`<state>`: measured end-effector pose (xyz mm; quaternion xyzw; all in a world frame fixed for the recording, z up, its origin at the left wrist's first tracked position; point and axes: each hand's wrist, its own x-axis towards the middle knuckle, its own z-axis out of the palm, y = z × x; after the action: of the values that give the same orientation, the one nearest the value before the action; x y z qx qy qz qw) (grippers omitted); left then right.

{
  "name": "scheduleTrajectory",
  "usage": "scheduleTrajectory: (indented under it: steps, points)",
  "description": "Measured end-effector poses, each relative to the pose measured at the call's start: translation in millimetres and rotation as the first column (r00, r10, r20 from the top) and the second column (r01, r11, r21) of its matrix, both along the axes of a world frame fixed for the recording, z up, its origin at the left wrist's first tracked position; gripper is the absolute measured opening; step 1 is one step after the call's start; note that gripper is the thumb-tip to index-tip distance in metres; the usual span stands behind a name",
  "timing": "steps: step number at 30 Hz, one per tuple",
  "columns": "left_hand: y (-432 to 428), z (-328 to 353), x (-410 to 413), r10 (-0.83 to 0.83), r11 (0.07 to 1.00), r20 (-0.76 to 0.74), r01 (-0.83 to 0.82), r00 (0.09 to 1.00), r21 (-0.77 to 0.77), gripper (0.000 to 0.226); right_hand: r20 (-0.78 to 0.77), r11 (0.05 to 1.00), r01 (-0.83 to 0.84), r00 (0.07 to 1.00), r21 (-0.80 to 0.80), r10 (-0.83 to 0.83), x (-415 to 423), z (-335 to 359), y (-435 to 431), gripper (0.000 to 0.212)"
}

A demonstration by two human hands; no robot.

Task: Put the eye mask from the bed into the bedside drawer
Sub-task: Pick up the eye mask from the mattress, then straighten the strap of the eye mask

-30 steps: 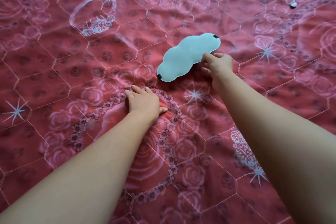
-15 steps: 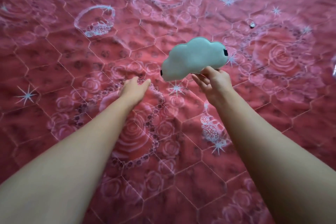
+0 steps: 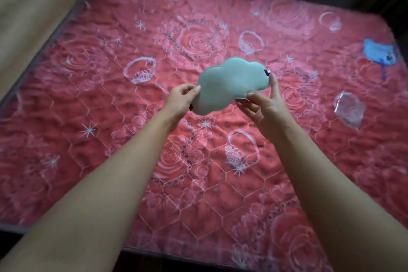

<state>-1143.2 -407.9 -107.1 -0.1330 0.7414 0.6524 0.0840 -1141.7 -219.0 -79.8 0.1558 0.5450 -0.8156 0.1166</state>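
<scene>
Eye mask (image 3: 229, 85) now gripped by left hand (image 3: 180, 101) too, with right hand (image 3: 265, 106).

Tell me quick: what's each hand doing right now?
Left hand: closed, pinching the left edge of the pale green cloud-shaped fabric eye mask.
Right hand: gripping the mask's lower right edge, above the bed.

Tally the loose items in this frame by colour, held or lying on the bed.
Pale green: 1, the eye mask, held off the bed by left hand and right hand
Blue: 1, blue item
Clear: 1, clear plastic piece
Total: 3
</scene>
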Motion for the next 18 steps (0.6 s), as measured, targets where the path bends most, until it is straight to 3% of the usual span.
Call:
scheduleTrajectory:
  steps: [10, 18]
  points:
    - [30, 107, 78, 0.032, 0.996, -0.104, -0.023, 0.994, 0.088, 0.014, -0.004, 0.998, -0.026, 1.0, 0.056, 0.027, 79, 96, 25, 0.069]
    - [52, 152, 108, 0.017, 0.998, -0.213, -0.006, 0.977, 0.055, 0.006, -0.037, 0.985, -0.104, 0.993, 0.138, 0.11, 115, 128, 46, 0.028]
